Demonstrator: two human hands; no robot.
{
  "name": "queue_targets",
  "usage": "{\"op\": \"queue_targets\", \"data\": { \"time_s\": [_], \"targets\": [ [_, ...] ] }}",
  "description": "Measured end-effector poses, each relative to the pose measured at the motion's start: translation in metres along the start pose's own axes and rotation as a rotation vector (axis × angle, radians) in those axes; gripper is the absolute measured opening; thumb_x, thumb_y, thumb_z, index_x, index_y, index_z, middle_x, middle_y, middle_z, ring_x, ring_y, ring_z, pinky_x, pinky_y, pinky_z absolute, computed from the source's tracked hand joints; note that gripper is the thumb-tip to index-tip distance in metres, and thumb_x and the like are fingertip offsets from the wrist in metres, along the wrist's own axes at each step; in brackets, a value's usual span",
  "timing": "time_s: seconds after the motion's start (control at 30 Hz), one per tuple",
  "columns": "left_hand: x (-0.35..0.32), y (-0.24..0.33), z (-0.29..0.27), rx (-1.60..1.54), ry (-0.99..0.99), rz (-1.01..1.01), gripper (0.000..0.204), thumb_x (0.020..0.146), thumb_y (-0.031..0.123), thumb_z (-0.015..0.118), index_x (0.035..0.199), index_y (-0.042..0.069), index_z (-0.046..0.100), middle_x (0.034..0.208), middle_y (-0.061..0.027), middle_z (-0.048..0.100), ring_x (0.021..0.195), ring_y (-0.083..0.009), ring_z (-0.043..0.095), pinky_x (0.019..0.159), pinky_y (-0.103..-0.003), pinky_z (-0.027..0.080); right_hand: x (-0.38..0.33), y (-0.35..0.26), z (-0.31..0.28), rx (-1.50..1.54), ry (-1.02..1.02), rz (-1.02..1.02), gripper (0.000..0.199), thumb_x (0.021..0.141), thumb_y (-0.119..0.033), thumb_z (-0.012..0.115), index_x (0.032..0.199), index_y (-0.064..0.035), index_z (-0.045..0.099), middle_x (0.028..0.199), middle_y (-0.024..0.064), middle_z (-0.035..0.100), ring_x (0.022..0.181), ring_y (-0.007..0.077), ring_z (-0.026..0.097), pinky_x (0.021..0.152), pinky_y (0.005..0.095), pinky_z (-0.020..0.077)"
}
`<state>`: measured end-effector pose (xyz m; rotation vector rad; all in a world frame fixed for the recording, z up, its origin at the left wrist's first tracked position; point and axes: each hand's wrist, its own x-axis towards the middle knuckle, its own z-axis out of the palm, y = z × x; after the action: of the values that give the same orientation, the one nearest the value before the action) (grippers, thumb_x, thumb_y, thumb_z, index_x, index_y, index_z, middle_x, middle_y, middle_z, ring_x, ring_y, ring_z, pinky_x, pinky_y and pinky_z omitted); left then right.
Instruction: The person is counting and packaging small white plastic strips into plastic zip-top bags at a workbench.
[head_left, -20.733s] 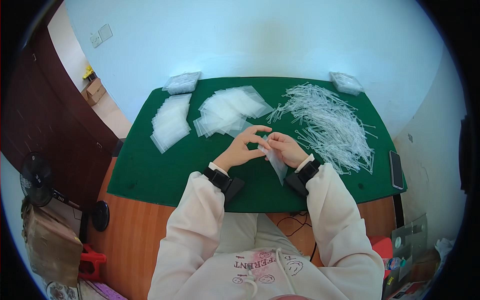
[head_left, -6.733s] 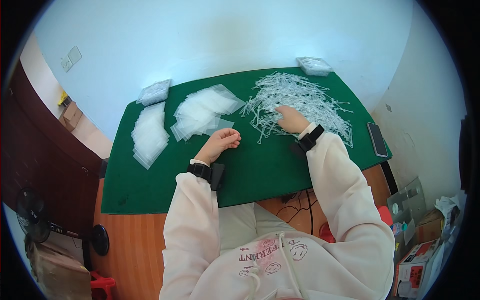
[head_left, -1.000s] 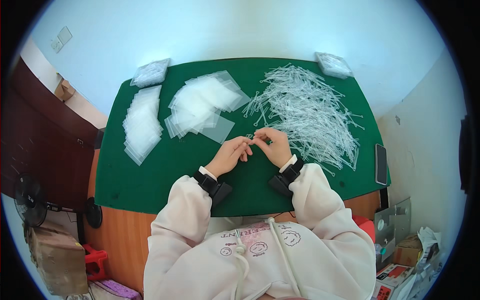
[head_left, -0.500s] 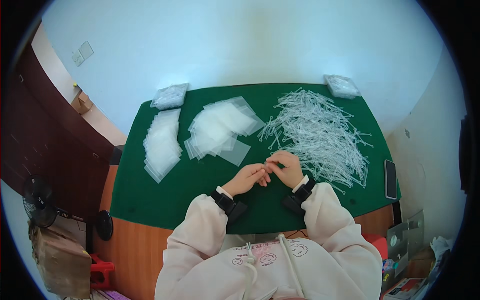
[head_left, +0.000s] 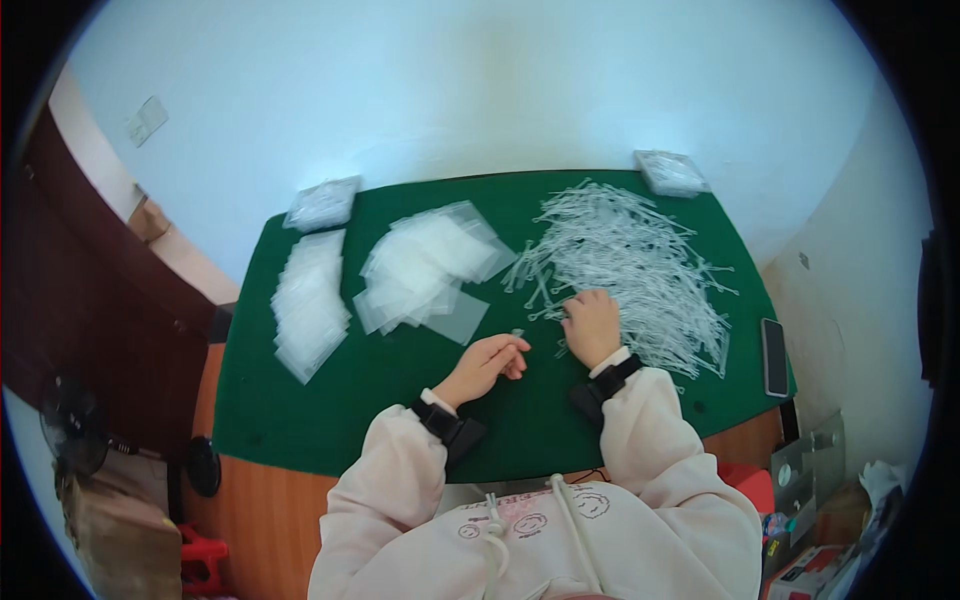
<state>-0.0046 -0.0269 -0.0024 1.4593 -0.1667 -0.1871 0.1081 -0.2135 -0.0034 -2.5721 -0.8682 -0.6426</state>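
My left hand [head_left: 487,368] is closed above the green tabletop, fingers curled, with a small clear plastic piece [head_left: 517,333] poking out past its fingertips. Most of that piece is hidden in the hand. At the near-left edge of a large heap of thin clear plastic sticks with looped ends [head_left: 640,250], my right hand [head_left: 595,328] is bent down, thumb and fingers pinched together. What is between them, if anything, is hidden. Left of the heap, a fanned pile of clear flat plastic bags [head_left: 420,265] lies beyond my left hand.
A second, narrower row of clear bags [head_left: 312,300] lies at the left. Filled clear packets stand at the far left corner [head_left: 324,203] and far right corner [head_left: 672,173]. A phone [head_left: 774,357] rests by the right edge of the green table [head_left: 330,420].
My hands were together over the table; now they are apart. The right hand has moved right onto the stick heap, while the left stays near its place. The view has shifted slightly.
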Motion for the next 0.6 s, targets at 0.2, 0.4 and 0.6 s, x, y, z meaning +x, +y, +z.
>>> {"op": "queue_targets", "data": {
  "time_s": [0.2,0.4,0.6],
  "targets": [
    [-0.004,0.001,-0.002,0.035,0.062,-0.014,0.022,0.095,0.016,0.039,0.104,0.000,0.052,0.080,-0.0035,0.056,0.068,-0.0088,0.054,0.066,-0.022,0.046,0.003,0.003,0.000,0.024,-0.043,-0.073,0.007,0.069,-0.013,0.058,0.072,-0.0143,0.065,0.076,0.0013,0.054,0.083,0.0223,0.049,0.072,0.0373,0.0363],
    [-0.002,0.002,0.003,0.020,0.038,0.013,0.023,0.094,0.016,0.039,0.103,0.000,0.052,0.081,-0.0034,0.056,0.070,-0.0088,0.054,0.066,-0.022,0.045,0.005,-0.007,-0.018,0.115,0.042,-0.105,0.004,0.068,-0.012,0.061,0.069,-0.0137,0.063,0.075,0.0008,0.055,0.083,0.0216,0.050,0.071,0.0370,0.0363],
    [0.004,-0.005,-0.006,-0.040,0.254,0.140,0.023,0.095,0.017,0.039,0.102,0.000,0.053,0.082,-0.0037,0.055,0.073,-0.0102,0.054,0.068,-0.023,0.045,0.009,-0.019,-0.021,0.557,0.153,-0.201,0.007,0.071,-0.004,0.062,0.077,-0.0060,0.061,0.075,0.0039,0.056,0.073,0.0222,0.055,0.064,0.0335,0.0423]
  ]
}}
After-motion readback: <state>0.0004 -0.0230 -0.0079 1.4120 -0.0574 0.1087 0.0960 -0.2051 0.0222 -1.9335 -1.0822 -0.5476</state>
